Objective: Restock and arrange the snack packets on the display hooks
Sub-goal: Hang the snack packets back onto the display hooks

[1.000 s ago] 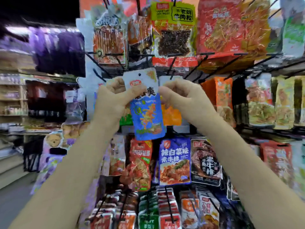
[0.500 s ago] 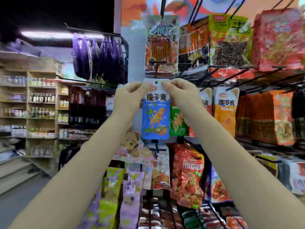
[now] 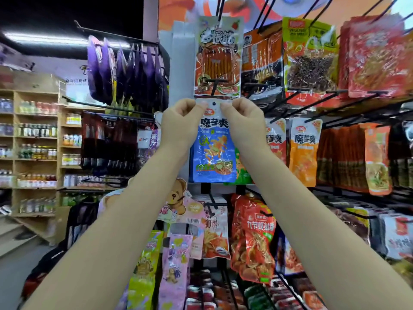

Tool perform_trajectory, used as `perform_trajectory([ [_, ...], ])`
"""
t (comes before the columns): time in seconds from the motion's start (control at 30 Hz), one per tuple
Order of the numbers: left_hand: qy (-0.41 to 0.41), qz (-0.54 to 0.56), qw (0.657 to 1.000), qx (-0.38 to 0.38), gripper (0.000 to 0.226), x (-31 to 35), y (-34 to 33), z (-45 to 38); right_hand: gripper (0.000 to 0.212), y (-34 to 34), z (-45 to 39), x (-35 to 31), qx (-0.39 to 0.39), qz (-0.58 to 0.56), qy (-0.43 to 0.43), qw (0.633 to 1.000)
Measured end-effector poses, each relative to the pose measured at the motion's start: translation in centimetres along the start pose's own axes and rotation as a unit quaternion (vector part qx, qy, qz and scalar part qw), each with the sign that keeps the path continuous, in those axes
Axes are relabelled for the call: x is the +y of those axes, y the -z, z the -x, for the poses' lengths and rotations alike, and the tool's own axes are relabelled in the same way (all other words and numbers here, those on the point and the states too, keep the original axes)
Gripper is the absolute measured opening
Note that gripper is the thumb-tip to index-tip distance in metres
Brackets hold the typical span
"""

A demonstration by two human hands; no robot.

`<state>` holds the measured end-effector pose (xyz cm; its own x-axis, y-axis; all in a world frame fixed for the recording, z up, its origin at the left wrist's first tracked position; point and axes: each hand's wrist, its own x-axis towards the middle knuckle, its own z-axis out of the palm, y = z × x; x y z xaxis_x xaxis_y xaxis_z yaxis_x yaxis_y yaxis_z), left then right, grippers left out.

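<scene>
Midway, at frame centre: left hand (image 3: 182, 121) and right hand (image 3: 242, 120) pinching blue konjac snack packet (image 3: 214, 153) by its header, hole not visibly hooked; surrounding hooks mostly stocked.

Bright, even shop light on the display; glare streaks the glossy packets (image 3: 310, 57). A ceiling strip light (image 3: 44, 39) smears at upper left. Edges bow, wide-angle; far shelves (image 3: 33, 142) look soft, perhaps blurred.
</scene>
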<state>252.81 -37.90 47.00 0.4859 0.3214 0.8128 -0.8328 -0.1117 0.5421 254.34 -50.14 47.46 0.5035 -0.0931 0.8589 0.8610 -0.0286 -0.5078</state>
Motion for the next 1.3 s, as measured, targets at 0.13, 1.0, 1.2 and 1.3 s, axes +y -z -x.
perform_trajectory([
  [0.13, -0.031, -0.020, 0.999, 0.010, 0.027, -0.2, -0.2, -0.2, 0.029, -0.3, 0.3, -0.1, 0.016, -0.004, 0.024, 1.000],
  [1.0, -0.095, -0.029, 0.995, 0.024, 0.031, -0.8, -1.1, -0.4, 0.041, -1.6, 0.4, 0.1, 0.065, 0.009, 0.089, 0.994],
  [1.2, -0.103, -0.041, 0.993, 0.033, 0.034, -1.0, -1.1, -0.6, 0.037, -1.6, 0.0, 0.6, 0.073, 0.017, 0.088, 0.993],
  [1.3, -0.103, -0.045, 0.993, 0.033, 0.035, -1.5, -0.9, -0.7, 0.037, -1.7, 0.0, 0.8, 0.075, 0.026, 0.087, 0.993],
])
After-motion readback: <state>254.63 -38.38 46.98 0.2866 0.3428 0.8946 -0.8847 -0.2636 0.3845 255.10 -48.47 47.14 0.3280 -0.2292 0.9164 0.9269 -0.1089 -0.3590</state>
